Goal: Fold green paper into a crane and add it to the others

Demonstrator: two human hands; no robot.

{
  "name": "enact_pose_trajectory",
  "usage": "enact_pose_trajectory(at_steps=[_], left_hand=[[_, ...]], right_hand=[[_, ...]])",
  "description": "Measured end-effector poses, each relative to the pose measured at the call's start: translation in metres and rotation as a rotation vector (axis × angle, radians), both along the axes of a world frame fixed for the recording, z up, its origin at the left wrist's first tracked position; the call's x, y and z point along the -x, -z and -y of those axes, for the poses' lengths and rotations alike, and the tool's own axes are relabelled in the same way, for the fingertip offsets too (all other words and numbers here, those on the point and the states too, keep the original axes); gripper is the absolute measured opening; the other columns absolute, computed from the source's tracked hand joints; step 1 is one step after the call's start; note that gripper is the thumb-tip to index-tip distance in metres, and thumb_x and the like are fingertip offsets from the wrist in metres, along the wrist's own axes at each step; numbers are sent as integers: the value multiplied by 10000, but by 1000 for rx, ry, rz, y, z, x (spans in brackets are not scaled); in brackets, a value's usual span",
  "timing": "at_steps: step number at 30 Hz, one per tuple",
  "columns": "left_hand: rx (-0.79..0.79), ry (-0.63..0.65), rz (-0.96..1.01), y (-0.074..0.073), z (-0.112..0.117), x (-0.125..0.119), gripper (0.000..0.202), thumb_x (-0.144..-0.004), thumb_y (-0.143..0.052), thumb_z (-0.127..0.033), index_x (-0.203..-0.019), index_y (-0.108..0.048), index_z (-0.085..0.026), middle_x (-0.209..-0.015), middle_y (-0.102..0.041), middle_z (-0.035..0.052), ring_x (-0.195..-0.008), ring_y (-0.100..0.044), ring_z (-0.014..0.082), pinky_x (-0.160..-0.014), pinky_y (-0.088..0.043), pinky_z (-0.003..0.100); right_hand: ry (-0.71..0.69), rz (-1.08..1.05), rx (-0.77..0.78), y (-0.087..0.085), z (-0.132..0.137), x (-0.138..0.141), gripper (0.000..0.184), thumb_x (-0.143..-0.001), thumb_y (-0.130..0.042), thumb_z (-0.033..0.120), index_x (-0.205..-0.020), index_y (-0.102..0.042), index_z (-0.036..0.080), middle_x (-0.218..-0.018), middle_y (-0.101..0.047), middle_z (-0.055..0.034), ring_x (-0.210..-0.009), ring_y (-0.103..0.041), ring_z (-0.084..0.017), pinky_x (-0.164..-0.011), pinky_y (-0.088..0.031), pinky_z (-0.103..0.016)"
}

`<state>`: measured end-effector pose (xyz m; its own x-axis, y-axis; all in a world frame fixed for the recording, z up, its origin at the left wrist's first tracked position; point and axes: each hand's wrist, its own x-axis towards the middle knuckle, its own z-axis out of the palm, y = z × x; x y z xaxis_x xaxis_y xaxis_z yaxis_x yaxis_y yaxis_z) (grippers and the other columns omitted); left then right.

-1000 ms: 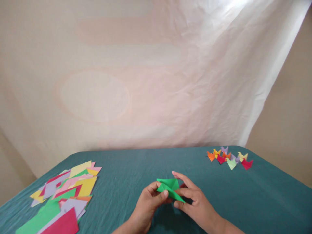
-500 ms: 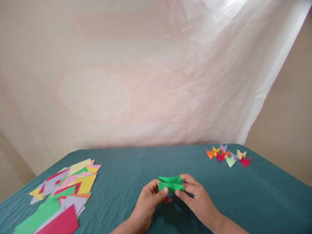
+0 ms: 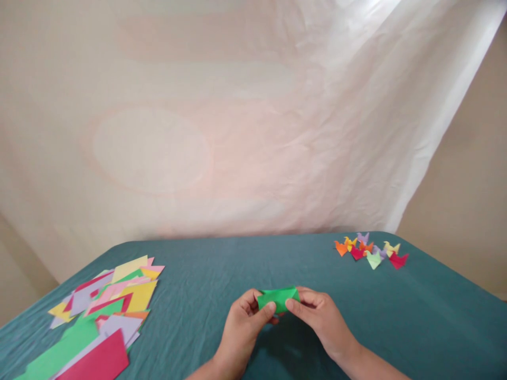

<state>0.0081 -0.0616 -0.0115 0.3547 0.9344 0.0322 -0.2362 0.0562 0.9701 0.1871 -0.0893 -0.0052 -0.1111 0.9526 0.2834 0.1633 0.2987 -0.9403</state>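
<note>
A folded piece of green paper (image 3: 278,299) is held just above the table, near its front middle. My left hand (image 3: 246,322) pinches its left end, with the thumb on the near face and the fingers behind. At the other end my right hand (image 3: 320,319) grips it, the thumb pressing the near face. The paper's two layers lie close together, forming a narrow rectangle. Most of the fingertips behind the paper are hidden.
Loose coloured paper sheets (image 3: 137,301) lie in an overlapping pile on the left of the green tablecloth (image 3: 198,279). Several small folded paper birds (image 3: 373,259) stand grouped at the back right. A pale cloth (image 3: 237,158) hangs behind the table.
The green paper's two long flaps stood apart with a gap between them; now they are brought together into one flat strip. Both hands keep their hold.
</note>
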Motion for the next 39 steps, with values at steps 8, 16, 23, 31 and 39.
enact_pose_trajectory(at_steps=[8,16,23,31,39], left_hand=[[-76,-74,-64,1,3,0,281,-741,-712,-321,-665,-484,-175,-625,-599,-28,-612,-558,116,-619,-420,221],[-74,-103,-73,-2,5,-4,313,-731,-705,-308,-655,-424,-192,-622,-636,-11,-580,-605,130,-589,-442,230],[-16,-84,-24,0,3,-2,560,-726,-726,-328,-1164,-397,-214,-670,-627,-36,-548,-659,178,-523,-459,245],[115,21,-19,2,0,2,513,-742,-722,-384,-1150,-583,-105,-615,-595,1,-494,-526,98,-508,-420,217],[254,57,108,0,3,3,370,-749,-733,-325,-1047,-675,-115,-730,-591,27,-505,-457,57,-497,-373,187]], right_hand=[[41,-234,160,13,-1,6,297,-787,-667,437,-754,-670,143,-733,-666,-22,-721,-584,-177,-710,-444,-275],[81,-221,164,15,-1,10,309,-776,-667,444,-690,-584,159,-658,-598,4,-634,-510,-141,-621,-391,-239],[139,-129,136,17,-3,10,327,-783,-640,424,-647,-462,187,-601,-420,54,-580,-379,-112,-560,-319,-221],[99,-83,116,18,-1,11,310,-791,-628,399,-652,-447,189,-647,-449,36,-630,-409,-127,-600,-356,-229],[112,-45,100,20,-2,12,313,-788,-635,389,-641,-444,190,-630,-430,43,-616,-398,-123,-592,-348,-226]])
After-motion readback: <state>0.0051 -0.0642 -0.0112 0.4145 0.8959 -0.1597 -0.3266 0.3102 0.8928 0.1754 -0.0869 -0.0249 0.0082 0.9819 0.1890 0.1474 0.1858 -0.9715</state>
